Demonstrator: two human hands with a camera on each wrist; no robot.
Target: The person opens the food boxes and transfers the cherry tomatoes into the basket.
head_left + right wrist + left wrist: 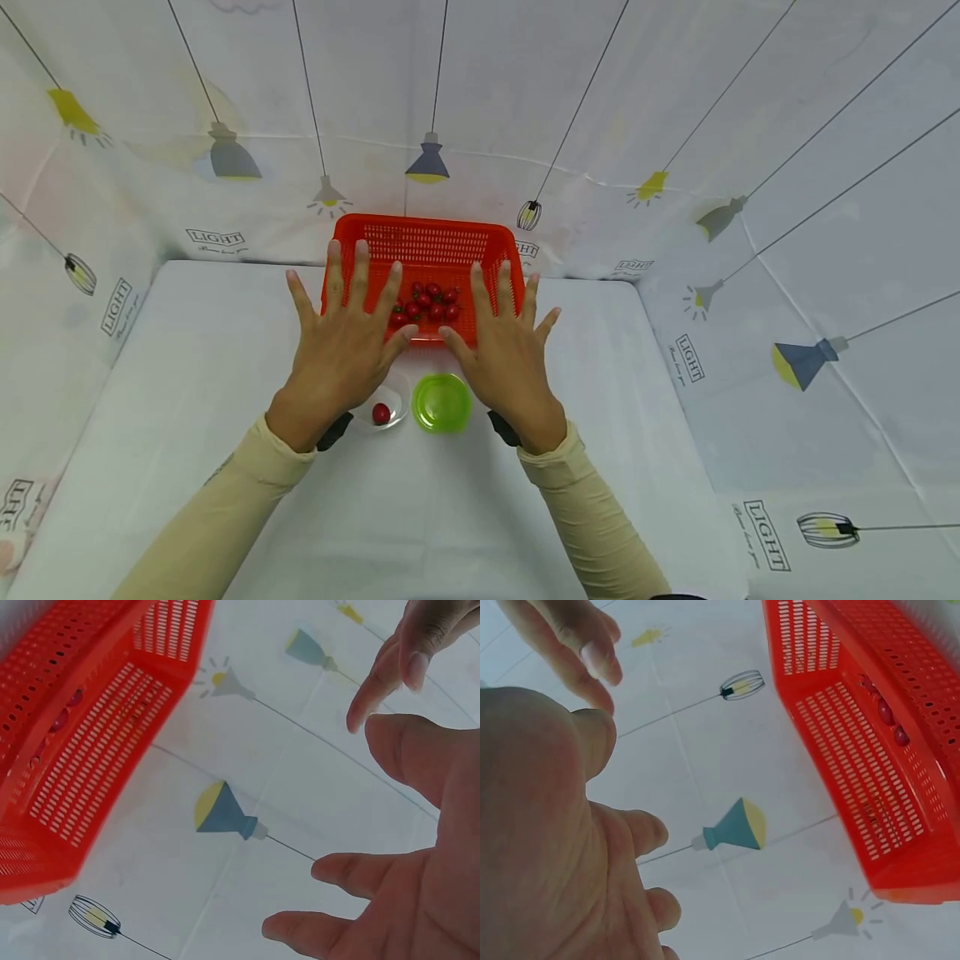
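Both hands are held up over the table with fingers spread, backs towards the head camera. My left hand overlaps the left front of a red plastic basket in the head view, and my right hand overlaps its right front. Neither holds anything. Inside the basket lies a cluster of several small red cherry tomatoes. Below the left hand stands a clear round bowl, partly hidden by that wrist, with one cherry tomato in it. A green round dish sits between the wrists.
A white-covered table bears everything. Behind the basket and along both sides hangs a pale wall sheet printed with lamps. The basket stands near the table's back edge.
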